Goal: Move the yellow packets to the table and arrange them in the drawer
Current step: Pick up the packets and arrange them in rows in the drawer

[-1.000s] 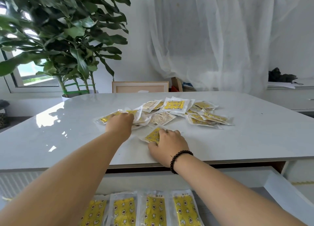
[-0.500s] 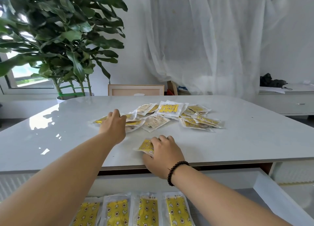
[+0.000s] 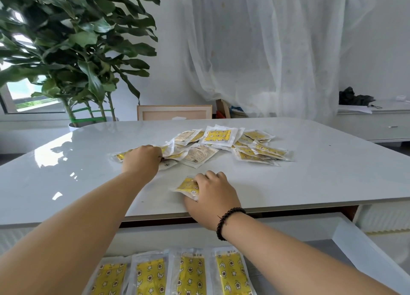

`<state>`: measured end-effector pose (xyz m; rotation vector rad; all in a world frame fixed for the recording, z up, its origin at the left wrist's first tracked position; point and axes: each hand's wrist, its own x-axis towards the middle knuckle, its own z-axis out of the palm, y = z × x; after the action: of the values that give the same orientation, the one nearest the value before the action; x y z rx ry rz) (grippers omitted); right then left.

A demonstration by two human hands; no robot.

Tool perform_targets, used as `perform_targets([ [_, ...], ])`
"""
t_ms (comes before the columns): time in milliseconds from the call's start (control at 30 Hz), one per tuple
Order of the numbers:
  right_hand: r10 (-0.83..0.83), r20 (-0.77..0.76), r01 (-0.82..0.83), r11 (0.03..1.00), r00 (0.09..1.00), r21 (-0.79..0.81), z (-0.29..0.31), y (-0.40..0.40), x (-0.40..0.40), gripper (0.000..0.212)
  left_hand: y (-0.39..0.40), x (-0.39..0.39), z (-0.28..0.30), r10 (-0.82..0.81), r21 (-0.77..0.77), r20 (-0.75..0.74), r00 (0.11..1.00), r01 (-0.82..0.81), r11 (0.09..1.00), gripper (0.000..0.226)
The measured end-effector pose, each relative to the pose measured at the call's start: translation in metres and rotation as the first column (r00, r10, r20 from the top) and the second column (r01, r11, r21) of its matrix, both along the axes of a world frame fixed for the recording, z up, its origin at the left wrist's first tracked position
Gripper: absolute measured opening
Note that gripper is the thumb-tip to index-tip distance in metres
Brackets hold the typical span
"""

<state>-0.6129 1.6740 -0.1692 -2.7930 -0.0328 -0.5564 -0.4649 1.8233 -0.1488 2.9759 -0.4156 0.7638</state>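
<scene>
- The left hand (image 3: 142, 159), fingers curled, grips a yellow packet (image 3: 121, 156) at the pile of packets (image 3: 224, 145), at 11 o'clock on the white table (image 3: 310, 179).
- The right hand (image 3: 213, 197) grips a single packet (image 3: 188, 187) near the table's 6 o'clock edge.
- Four packets (image 3: 192, 274) lie side by side in the open drawer (image 3: 350, 241) below.

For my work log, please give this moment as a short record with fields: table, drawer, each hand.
table: glossy white tabletop with a loose pile of yellow patterned plastic packets
drawer: open white drawer below the table edge, four yellow packets in a row visible
left hand: left hand curled on packets at the pile's left side
right hand: right hand grips a single yellow packet near the table's front edge
background: green leafy potted plant, sheer white curtain
</scene>
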Motion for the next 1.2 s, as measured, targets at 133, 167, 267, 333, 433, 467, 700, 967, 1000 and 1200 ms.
perform_targets([
  [133,-0.01,-0.002,0.01,1.0,1.0,-0.011,0.001,0.001,0.0,0.043,0.01,-0.011,0.002,-0.088,-0.149,0.084,0.993,0.1,0.984,0.02],
  [167,-0.012,-0.004,0.012,1.0,1.0,-0.015,0.001,0.001,-0.001,0.043,0.012,-0.013,0.005,-0.109,-0.203,0.112,0.988,0.13,0.97,0.018],
  [267,-0.012,-0.017,0.012,1.0,1.0,-0.004,0.001,0.001,0.0,0.042,0.013,-0.018,0.016,-0.132,-0.388,0.147,0.98,0.179,0.904,0.016],
  [333,-0.013,-0.019,0.013,1.0,1.0,0.014,0.001,-0.001,0.001,0.039,0.011,-0.024,0.025,-0.139,-0.518,0.157,0.978,0.201,0.831,0.017],
  [433,-0.013,-0.006,0.013,0.997,1.0,0.081,-0.001,-0.003,0.003,0.033,0.007,-0.036,0.038,-0.128,-0.649,0.175,0.976,0.213,0.73,0.015],
  [467,-0.014,0.007,0.013,0.992,1.0,0.125,0.0,-0.004,0.003,0.031,0.006,-0.039,0.042,-0.124,-0.675,0.181,0.976,0.215,0.705,0.015],
  [700,-0.072,0.059,0.017,0.766,0.996,0.642,0.016,-0.012,-0.012,0.019,0.009,-0.078,0.063,-0.124,-0.823,0.163,0.979,0.204,0.529,0.006],
  [967,-0.214,0.094,0.02,0.479,0.972,0.877,0.064,0.011,-0.04,0.015,0.025,-0.133,0.052,-0.165,-0.934,-0.025,0.986,0.035,0.355,0.008],
  [1000,-0.207,0.08,0.028,0.471,0.975,0.881,0.068,0.014,-0.043,0.02,0.026,-0.137,0.049,-0.169,-0.947,-0.058,0.984,0.0,0.322,0.009],
  [1200,-0.148,0.044,0.049,0.567,0.988,0.822,0.086,0.023,-0.071,0.049,0.031,-0.164,0.051,-0.264,-0.963,-0.207,0.942,-0.148,0.224,0.013],
])
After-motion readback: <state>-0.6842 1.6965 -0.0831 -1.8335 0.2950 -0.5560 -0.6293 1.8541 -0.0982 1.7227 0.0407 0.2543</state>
